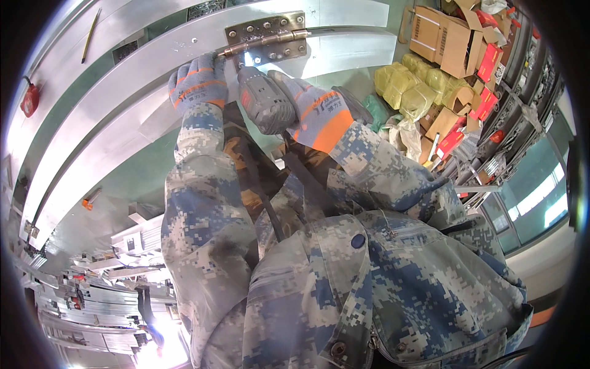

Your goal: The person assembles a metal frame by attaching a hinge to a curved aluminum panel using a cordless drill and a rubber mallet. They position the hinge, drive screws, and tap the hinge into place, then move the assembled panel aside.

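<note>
A bronze-coloured butt hinge (272, 40) joins two long aluminium profiles, the far one (345, 14) and the near one (355, 51). Screw heads show in both leaves. My right hand (318, 104), in a grey and orange work glove, grips a dark power driver (266, 102). The driver's nose points at the near leaf, where a bright light falls; its tip is hard to make out. My left hand (199, 85), gloved alike, rests on the profile beside the hinge's left end. Its fingertips are partly hidden, so whether they pinch anything is unclear.
Yellow-wrapped bundles (410, 83) and cardboard boxes (442, 41) are piled at the right. A red tool or container (30, 99) and a pencil-like stick (91, 36) lie at the left. Beyond the lower left, a person stands near a glaring light (163, 341).
</note>
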Motion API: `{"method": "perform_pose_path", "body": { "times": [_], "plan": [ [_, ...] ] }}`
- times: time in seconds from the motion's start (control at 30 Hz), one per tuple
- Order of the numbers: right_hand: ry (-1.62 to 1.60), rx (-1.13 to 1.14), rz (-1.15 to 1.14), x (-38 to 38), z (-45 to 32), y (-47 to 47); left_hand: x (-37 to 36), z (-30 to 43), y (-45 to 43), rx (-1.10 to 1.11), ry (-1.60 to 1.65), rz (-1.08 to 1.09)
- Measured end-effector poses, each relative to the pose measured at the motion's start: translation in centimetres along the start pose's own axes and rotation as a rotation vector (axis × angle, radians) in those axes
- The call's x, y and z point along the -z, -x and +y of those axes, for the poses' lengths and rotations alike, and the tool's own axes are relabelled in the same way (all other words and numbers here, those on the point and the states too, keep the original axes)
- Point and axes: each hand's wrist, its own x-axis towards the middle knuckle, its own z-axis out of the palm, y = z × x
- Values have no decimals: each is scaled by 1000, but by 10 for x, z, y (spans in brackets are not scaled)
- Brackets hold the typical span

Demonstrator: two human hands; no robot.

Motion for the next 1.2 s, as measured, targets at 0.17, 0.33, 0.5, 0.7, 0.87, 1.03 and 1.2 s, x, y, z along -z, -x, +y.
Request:
{"method": "perform_pose_path", "body": {
  "times": [0.17,0.33,0.5,0.7,0.87,1.03,1.2],
  "plan": [
    [60,-85,-149,14,-4,3,0,0,2,-24,0,7],
    [-61,-59,-69,4,3,0,1,-3,3,-14,39,-95],
    [-125,-26,13,-6,5,-5,3,-2,4,-12,51,-105],
    [239,51,-117,56,-16,-11,2,-3,7,23,28,-103],
    [165,-33,-241,62,-23,0,-6,-3,5,-71,78,-43],
    [123,-32,-266,63,-30,-8,-1,-6,9,-50,44,43],
    [17,-58,-150,33,-7,-15,-1,-12,7,-43,30,62]
  ]
}}
